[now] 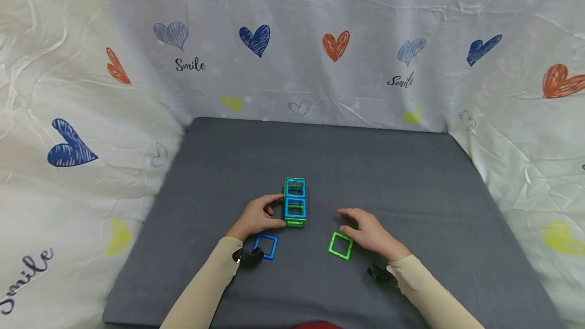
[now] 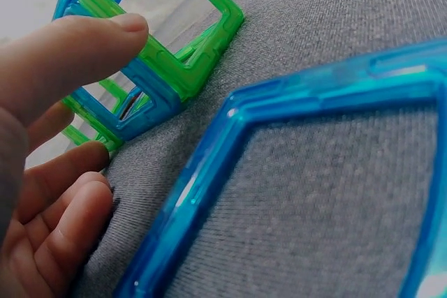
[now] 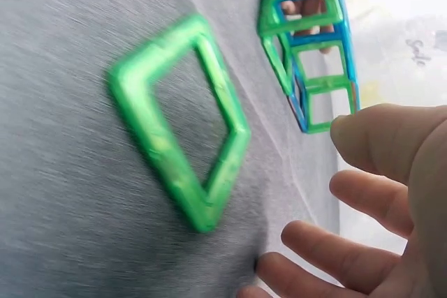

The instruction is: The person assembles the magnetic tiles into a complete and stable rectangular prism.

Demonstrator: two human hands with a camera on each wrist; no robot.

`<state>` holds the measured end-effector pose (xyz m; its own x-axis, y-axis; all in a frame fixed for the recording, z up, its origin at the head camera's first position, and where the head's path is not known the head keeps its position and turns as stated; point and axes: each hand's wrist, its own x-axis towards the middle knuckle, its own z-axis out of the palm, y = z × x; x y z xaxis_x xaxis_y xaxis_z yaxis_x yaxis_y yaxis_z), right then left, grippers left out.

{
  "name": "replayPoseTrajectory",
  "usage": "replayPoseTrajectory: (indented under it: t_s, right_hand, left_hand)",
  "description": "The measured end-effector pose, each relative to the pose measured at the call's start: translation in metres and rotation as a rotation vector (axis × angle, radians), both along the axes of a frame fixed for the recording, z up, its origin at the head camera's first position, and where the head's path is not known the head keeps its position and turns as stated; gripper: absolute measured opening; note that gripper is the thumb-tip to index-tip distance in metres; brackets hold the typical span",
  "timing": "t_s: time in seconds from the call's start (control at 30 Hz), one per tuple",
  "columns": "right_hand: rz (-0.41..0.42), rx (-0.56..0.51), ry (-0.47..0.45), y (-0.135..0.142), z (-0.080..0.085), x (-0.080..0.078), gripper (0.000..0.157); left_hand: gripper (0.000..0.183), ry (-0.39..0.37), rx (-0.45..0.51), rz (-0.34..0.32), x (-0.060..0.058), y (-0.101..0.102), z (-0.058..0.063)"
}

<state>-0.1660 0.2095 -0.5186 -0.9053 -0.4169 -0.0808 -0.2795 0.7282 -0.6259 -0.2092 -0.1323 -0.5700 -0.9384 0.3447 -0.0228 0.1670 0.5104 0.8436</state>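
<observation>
My left hand (image 1: 259,215) holds the left side of a long box built from blue and green magnetic tiles (image 1: 295,222), thumb at the near corner and index finger farther along. Two blue square frames form its top and a green one its near end. In the left wrist view the thumb lies across the green frame (image 2: 199,75). My right hand (image 1: 372,232) hovers with loosely spread fingers and holds nothing. Just left of its thumb, a single green square tile (image 1: 334,254) lies flat. A loose blue square tile (image 1: 275,249) lies beside my left wrist, partly covered by the wrist strap.
The grey padded table (image 1: 388,166) spreads under everything. White cloth (image 1: 292,4) with printed hearts and writing hangs behind it and along both sides. Dark straps (image 1: 249,257) sit on both wrists. A bit of red (image 1: 317,326) shows at the bottom edge.
</observation>
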Motion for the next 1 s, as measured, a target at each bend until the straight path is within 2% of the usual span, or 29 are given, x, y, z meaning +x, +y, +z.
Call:
replayPoseTrajectory:
  t_s: [0.27,0.5,0.7,1.0]
  right_hand:
    - [-0.016,0.080,0.076,-0.005,-0.009,0.030,0.045]
    - [-0.050,0.181,0.206,-0.020,-0.019,0.049,0.049]
    - [-0.061,0.206,0.274,-0.024,-0.026,0.055,0.049]
    - [-0.032,0.234,0.363,-0.026,-0.026,0.058,0.044]
  left_hand:
    - [0.074,0.000,0.017,0.002,0.001,0.001,0.001]
    - [0.072,0.001,0.034,-0.005,0.002,-0.001,0.000]
    - [0.072,0.000,0.033,0.006,0.004,0.000,0.000]
    - [0.070,0.009,0.055,0.011,0.004,0.000,0.001]
